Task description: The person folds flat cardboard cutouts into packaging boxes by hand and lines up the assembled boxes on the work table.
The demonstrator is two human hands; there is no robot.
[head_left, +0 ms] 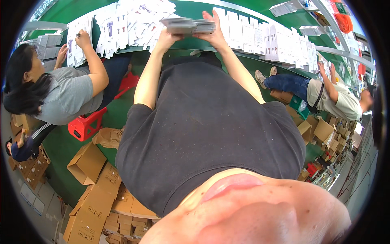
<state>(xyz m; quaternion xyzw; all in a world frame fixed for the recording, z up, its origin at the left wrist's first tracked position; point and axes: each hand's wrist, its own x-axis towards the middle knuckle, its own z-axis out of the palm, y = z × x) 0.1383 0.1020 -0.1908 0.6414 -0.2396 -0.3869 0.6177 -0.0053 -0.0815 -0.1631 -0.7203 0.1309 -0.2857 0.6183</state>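
Note:
A stack of flat white and grey cartons (187,26), slightly blurred, is held between my two hands above the green work table. My left hand (167,40) grips its left end from below and the side. At the other end my right hand (216,35) holds it, thumb underneath and fingers pointing up along the edge. To the left of the stack lies a loose heap of flat printed cartons (134,25). A row of upright white boxes (248,34) stands just right of my right hand.
A co-worker in a grey shirt (67,93) handles flat cartons at my left, near a red plastic stool (84,127). Another person in a light shirt (331,97) stands at the far right. Brown cardboard boxes (91,162) lie on the floor behind me.

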